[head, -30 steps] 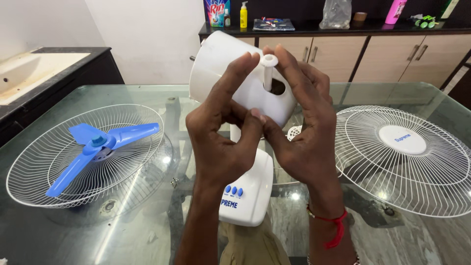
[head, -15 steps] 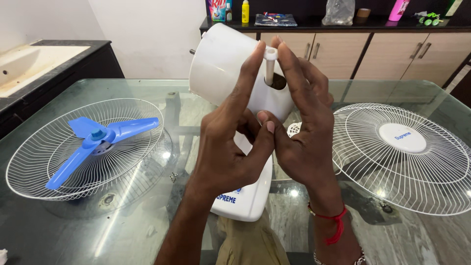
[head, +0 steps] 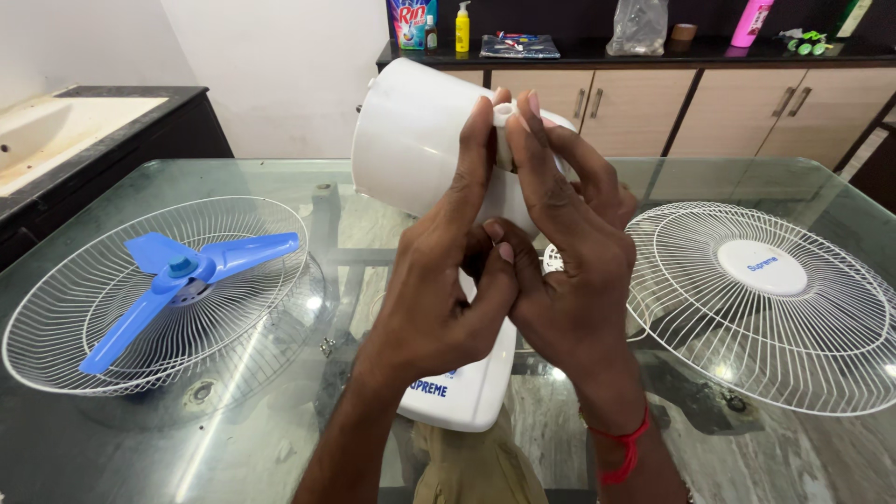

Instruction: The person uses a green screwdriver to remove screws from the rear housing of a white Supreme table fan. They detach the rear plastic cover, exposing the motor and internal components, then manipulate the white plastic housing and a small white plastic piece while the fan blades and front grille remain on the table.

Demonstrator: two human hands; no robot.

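Observation:
A white fan motor housing [head: 411,140] stands on its white base [head: 471,387] in the middle of the glass table [head: 280,439]. Both my hands are raised against the housing's rear. My left hand [head: 448,280] and my right hand [head: 560,261] pinch a small white knob [head: 504,114] on top between their fingertips, and their thumbs meet lower down. The hands hide the knob's stem and most of the fan's neck. A red thread circles my right wrist.
A wire guard [head: 140,308] holding a blue three-blade propeller [head: 182,275] lies left. A second wire guard [head: 765,299] with a white centre cap lies right. A basin counter [head: 65,131] is far left; a cabinet [head: 672,93] with bottles and bags stands behind.
My fingertips have closed in around the knob, which now sits lower and nearly hidden against the housing. The housing has tilted a little toward me.

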